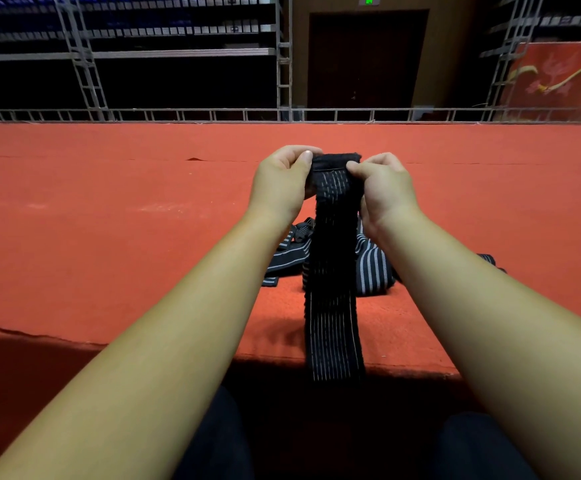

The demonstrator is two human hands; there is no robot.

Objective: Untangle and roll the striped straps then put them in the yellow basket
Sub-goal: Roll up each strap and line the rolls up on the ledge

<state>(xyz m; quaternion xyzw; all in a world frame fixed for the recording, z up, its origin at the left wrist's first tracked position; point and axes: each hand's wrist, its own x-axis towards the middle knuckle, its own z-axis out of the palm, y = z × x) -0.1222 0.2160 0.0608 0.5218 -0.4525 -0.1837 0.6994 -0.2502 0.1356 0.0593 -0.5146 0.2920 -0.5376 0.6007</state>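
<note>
I hold a dark strap with thin white stripes [334,306] up in front of me by its top end, which is folded over into a small roll. My left hand [280,183] pinches the roll's left side and my right hand [384,188] pinches its right side. The strap hangs straight down from the roll and over the front edge of the red surface. Behind it, a tangled heap of striped straps [372,268] lies on the red surface between my forearms. No yellow basket is in view.
The red carpeted platform [109,220] stretches wide to a low metal rail [213,115] at the back. Its front edge drops off near my knees. Metal scaffolding, a dark door and a red banner [559,81] stand beyond the rail.
</note>
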